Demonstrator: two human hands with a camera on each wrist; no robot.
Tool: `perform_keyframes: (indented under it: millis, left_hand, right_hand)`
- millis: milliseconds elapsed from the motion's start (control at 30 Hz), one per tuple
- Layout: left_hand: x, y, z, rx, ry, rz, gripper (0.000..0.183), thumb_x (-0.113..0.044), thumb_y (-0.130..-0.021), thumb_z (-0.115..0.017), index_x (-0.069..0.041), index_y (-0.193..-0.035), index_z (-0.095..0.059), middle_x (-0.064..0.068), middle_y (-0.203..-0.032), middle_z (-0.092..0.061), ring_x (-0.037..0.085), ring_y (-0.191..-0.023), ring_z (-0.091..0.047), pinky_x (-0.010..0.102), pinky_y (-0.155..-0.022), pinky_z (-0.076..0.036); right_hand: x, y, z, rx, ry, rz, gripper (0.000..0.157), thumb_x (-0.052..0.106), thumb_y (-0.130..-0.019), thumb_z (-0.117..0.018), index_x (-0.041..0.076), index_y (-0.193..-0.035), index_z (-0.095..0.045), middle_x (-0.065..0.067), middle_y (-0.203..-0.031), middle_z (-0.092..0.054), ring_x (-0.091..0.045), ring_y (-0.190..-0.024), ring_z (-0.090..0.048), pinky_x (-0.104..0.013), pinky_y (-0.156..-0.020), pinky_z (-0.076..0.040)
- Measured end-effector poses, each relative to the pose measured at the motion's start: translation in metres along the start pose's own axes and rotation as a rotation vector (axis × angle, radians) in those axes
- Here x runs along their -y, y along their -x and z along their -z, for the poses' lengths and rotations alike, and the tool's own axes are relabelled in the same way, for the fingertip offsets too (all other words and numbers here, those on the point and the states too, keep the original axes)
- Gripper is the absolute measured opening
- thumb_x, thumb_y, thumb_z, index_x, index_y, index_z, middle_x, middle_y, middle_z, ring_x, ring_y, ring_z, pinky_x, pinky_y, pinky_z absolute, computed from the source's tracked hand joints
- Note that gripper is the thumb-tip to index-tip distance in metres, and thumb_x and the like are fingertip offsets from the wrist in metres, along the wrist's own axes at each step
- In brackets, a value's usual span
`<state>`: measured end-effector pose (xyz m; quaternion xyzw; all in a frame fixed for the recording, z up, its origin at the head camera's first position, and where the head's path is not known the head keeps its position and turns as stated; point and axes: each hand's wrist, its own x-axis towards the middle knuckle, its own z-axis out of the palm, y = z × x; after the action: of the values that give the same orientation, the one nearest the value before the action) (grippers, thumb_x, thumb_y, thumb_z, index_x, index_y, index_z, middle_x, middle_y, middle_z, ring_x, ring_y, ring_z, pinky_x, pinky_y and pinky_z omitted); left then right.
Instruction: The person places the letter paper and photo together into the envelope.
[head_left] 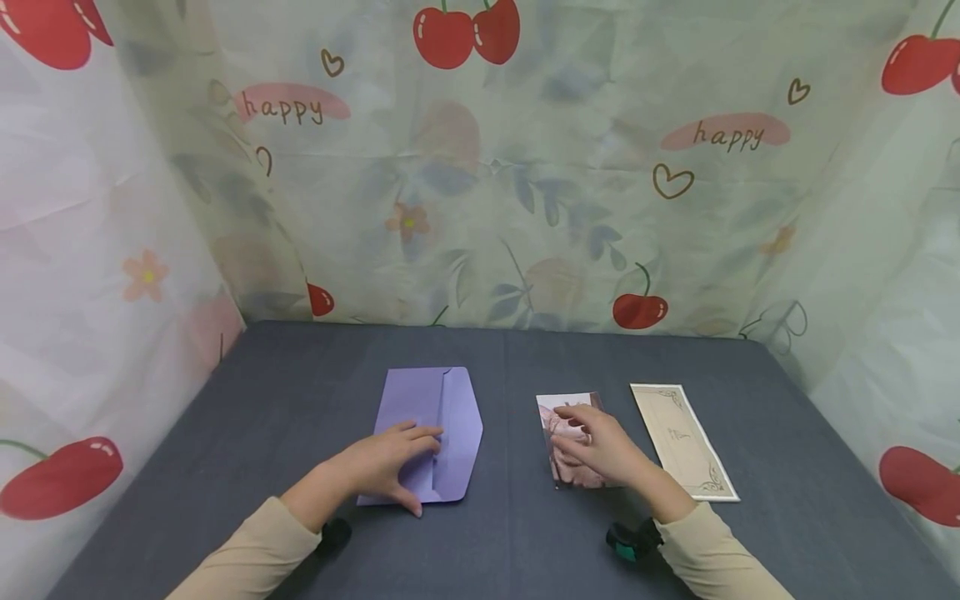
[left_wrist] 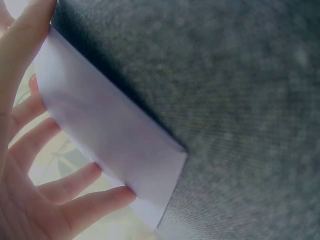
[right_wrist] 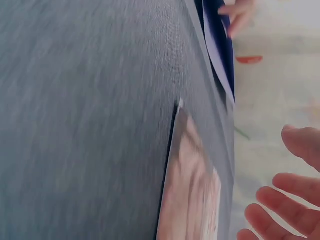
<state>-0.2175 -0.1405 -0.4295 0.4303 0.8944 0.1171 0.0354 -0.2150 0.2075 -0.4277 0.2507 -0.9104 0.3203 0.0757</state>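
A purple envelope (head_left: 461, 450) lies on the dark table with its pointed flap unfolded to the right. My left hand (head_left: 378, 467) rests on its left part, fingers spread and thumb at the near edge. The left wrist view shows the fingertips touching the envelope (left_wrist: 115, 120) without curling round it. My right hand (head_left: 603, 446) is over a glossy pinkish photo card (head_left: 576, 473), its fingers loosely bent. In the right wrist view a gap separates this hand (right_wrist: 287, 195) from the photo card (right_wrist: 187, 190), and it holds nothing.
A long cream card (head_left: 678, 435) with ornate corners lies right of the photo card, partly behind my right wrist. Dark grey cloth covers the table (head_left: 510, 542). A printed curtain (head_left: 495, 167) with cherries hangs behind and on both sides.
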Motion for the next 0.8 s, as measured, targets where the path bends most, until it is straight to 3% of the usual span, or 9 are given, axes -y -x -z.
perform_keyframes:
  millis: [400, 800]
  left_hand:
    - [0.002, -0.001, -0.001, 0.004, 0.001, -0.018, 0.070, -0.049, -0.063, -0.080, -0.010, -0.116, -0.054, 0.013, -0.139, -0.048, 0.044, -0.125, -0.045, 0.052, -0.104, -0.037]
    - [0.001, 0.000, 0.000, 0.017, -0.002, 0.006, 0.070, -0.049, -0.063, -0.080, -0.011, -0.115, -0.054, 0.011, -0.140, -0.047, 0.044, -0.127, -0.044, 0.052, -0.104, -0.037]
  right_hand:
    - [-0.029, 0.011, 0.022, -0.074, 0.049, -0.248, 0.041, 0.012, -0.082, -0.069, -0.009, -0.116, -0.058, -0.023, -0.104, -0.065, -0.028, -0.085, -0.065, -0.038, -0.070, -0.055]
    - [-0.041, 0.015, 0.025, -0.018, 0.034, -0.447, 0.046, 0.016, -0.080, -0.070, -0.012, -0.114, -0.056, -0.025, -0.098, -0.065, -0.030, -0.082, -0.065, -0.038, -0.067, -0.054]
